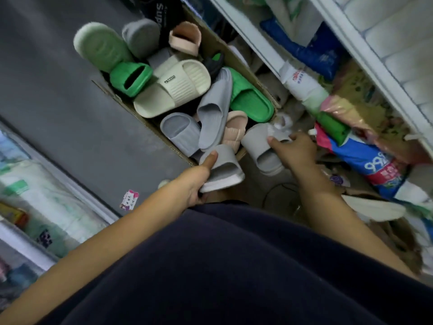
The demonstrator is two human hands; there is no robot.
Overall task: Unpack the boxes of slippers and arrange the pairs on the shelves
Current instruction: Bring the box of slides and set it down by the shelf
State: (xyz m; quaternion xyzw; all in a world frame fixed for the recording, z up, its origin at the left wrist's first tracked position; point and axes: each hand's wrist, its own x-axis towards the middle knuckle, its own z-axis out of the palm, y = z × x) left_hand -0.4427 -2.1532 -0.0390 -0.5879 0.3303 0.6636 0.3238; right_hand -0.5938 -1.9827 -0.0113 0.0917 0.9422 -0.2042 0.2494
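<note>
A cardboard box (pixel 236 55) on the dark floor holds several loose slippers: green (pixel 248 97), cream (pixel 178 87), grey (pixel 213 113) and pink (pixel 185 37). My left hand (pixel 199 181) grips one grey slipper (pixel 225 167) at the box's near corner, thumb on its strap. My right hand (pixel 293 148) holds a second grey slipper (pixel 262 146) just right of the box, fingers curled over its upper edge. Both slippers are lifted just off the pile.
White shelves (pixel 253 41) run along the right, packed with blue, pink and green soft packs (pixel 370 160). Another shelf unit (pixel 35 207) with wrapped goods stands at the left. A pale green slipper (pixel 100 45) leans over the box's far rim. My dark clothing fills the foreground.
</note>
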